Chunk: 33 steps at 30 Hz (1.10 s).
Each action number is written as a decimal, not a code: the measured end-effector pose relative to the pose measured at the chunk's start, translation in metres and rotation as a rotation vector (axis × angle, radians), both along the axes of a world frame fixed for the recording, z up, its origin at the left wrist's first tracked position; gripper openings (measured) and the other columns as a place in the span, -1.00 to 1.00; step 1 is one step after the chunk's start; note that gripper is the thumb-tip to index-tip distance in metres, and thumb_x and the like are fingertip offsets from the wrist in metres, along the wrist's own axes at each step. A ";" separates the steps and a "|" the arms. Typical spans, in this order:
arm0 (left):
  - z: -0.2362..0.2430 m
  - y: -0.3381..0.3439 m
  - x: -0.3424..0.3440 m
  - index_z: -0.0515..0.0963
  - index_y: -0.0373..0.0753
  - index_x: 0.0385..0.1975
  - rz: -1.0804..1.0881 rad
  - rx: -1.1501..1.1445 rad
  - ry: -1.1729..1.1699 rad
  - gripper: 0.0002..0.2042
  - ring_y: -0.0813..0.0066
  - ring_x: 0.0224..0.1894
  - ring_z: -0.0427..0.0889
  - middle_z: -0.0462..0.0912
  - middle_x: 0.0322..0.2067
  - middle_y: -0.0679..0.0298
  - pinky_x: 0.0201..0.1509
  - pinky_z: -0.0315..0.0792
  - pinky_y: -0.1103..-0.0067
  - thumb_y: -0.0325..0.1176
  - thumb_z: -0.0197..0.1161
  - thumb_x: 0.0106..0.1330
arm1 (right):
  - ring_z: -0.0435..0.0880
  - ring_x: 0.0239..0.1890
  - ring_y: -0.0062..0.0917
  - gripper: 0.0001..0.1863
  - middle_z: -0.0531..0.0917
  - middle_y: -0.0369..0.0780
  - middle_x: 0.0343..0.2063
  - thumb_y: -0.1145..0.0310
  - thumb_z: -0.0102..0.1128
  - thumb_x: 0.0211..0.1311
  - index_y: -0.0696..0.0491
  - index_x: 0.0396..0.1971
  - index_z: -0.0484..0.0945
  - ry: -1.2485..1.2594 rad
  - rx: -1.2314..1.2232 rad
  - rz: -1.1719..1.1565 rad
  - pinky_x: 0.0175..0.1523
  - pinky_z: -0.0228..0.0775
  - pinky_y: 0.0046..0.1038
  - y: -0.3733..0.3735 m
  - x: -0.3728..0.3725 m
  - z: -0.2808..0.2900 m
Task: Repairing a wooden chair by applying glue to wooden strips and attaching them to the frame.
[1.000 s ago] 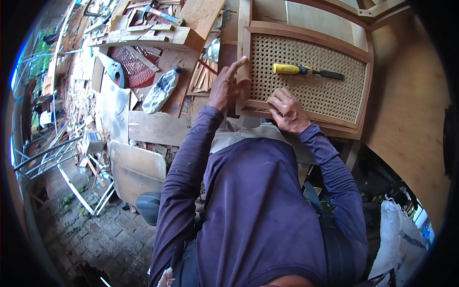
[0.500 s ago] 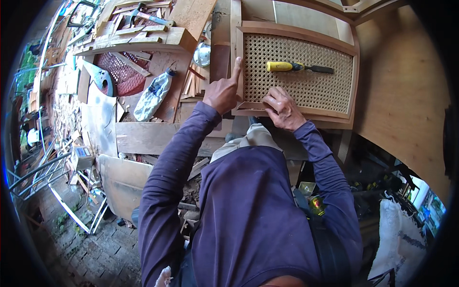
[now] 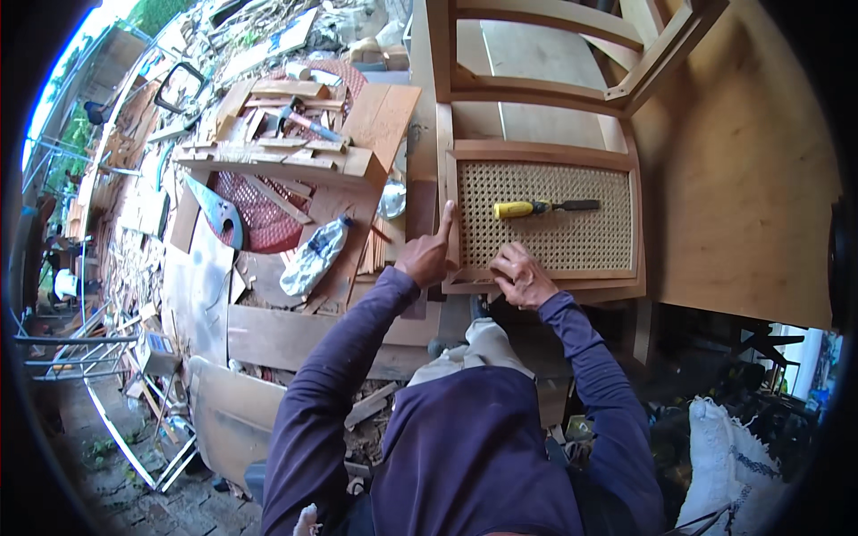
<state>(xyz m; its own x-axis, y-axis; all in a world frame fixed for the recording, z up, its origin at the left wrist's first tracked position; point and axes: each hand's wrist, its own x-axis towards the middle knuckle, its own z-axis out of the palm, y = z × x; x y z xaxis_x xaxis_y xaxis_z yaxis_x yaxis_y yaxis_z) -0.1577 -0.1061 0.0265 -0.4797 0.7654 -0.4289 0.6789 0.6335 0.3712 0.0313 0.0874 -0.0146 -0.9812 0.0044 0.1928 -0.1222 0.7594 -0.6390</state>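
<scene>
A wooden chair's seat frame [image 3: 545, 285] surrounds a woven cane panel [image 3: 554, 246] in front of me. My left hand [image 3: 424, 259] is at the near left corner, index finger stretched along the left rail and the other fingers curled against the frame. Bent over the near rail, my right hand [image 3: 525, 275] has its fingers pinched together at the cane's edge; what lies between them is hidden. A chisel [image 3: 547, 208] with a yellow and black handle lies across the cane beyond my right hand, touched by neither hand.
The chair's upper frame [image 3: 545, 94] rises beyond the seat. A large plywood sheet [image 3: 746, 196] stands at right. To the left lie a hammer [image 3: 308, 121], a handsaw [image 3: 217, 214], a crumpled plastic bottle [image 3: 315, 257] and wood offcuts. A white sack [image 3: 728, 464] sits at lower right.
The view has tilted up, so the chair and bench sit lower and more of the chair's upper frame shows. Both hands keep nearly the same places on the seat; the chisel has not moved on the cane.
</scene>
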 end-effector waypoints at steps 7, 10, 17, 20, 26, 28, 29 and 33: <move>0.008 0.021 -0.010 -0.27 -0.05 0.72 0.048 0.118 0.175 0.15 -0.35 -0.15 0.74 0.65 -0.15 -0.33 -0.11 0.60 0.03 -0.14 0.52 0.34 | 0.59 0.06 -0.14 -0.74 0.61 -0.10 -0.13 0.39 0.43 0.12 0.10 -0.17 0.72 -0.078 -0.006 0.012 0.21 0.51 -0.15 0.005 0.000 -0.006; 0.030 0.042 -0.016 -0.03 -0.06 0.71 0.165 0.049 0.152 -0.04 -0.25 -0.08 0.70 0.51 0.00 -0.26 -0.04 0.60 0.11 -0.12 0.45 0.41 | 0.58 0.03 -0.15 -0.73 0.60 -0.11 -0.16 0.37 0.43 0.11 0.09 -0.17 0.72 -0.063 -0.014 0.016 0.17 0.51 -0.15 0.009 0.003 -0.008; 0.041 0.029 0.016 0.50 -0.26 0.08 -0.177 0.509 0.137 -0.63 -0.19 0.11 0.59 0.57 0.02 -0.05 0.13 0.53 0.11 -0.26 0.41 0.38 | 0.64 -0.04 -0.17 -0.81 0.61 -0.14 -0.17 0.46 0.37 0.05 0.08 -0.30 0.63 0.152 -0.005 -0.034 -0.02 0.57 -0.15 -0.007 0.004 -0.040; 0.048 0.025 0.051 0.50 -0.29 0.03 -0.271 0.367 -0.016 -0.69 -0.13 0.04 0.65 0.63 -0.04 -0.05 0.03 0.56 0.14 -0.38 0.38 0.36 | 0.60 0.04 -0.13 -0.82 0.60 -0.09 -0.09 0.40 0.28 0.12 0.11 -0.28 0.63 0.148 -0.040 -0.044 0.10 0.52 -0.13 -0.014 0.004 -0.024; 0.016 0.025 0.058 0.52 -0.31 -0.02 -0.269 0.421 -0.114 -0.82 -0.23 -0.10 0.68 0.65 -0.17 -0.10 -0.11 0.57 0.08 -0.51 0.20 0.43 | 0.59 0.06 -0.17 -0.76 0.57 -0.07 -0.06 0.52 0.28 0.12 0.18 -0.18 0.64 0.238 0.008 -0.347 0.11 0.51 -0.17 -0.023 0.037 0.029; 0.027 0.017 0.058 0.55 -0.33 -0.06 -0.246 0.435 -0.119 -0.86 -0.19 -0.11 0.67 0.63 -0.16 -0.07 -0.07 0.57 0.11 -0.54 0.19 0.44 | 0.66 -0.07 -0.34 -0.80 0.59 -0.11 -0.06 0.58 0.34 0.19 0.15 -0.17 0.63 0.332 -0.239 -0.754 -0.05 0.55 -0.33 -0.039 0.063 0.044; 0.027 0.012 0.059 0.55 -0.33 -0.06 -0.249 0.439 -0.123 -0.86 -0.19 -0.11 0.67 0.63 -0.16 -0.07 -0.07 0.57 0.11 -0.54 0.19 0.44 | 0.68 -0.24 -0.52 -0.85 0.65 -0.19 -0.16 0.50 0.40 0.34 0.11 -0.16 0.61 0.310 -0.479 -0.948 -0.20 0.53 -0.46 -0.049 0.081 0.037; 0.039 -0.020 0.070 0.56 -0.32 -0.06 -0.241 0.447 -0.113 -0.86 -0.04 -0.13 0.64 0.60 -0.19 0.01 -0.02 0.55 0.22 -0.54 0.24 0.44 | 0.71 -0.35 -0.58 -0.85 0.71 -0.30 -0.31 0.39 0.41 0.46 0.06 -0.11 0.61 0.058 -1.514 -1.223 -0.22 0.60 -0.48 -0.066 0.110 0.026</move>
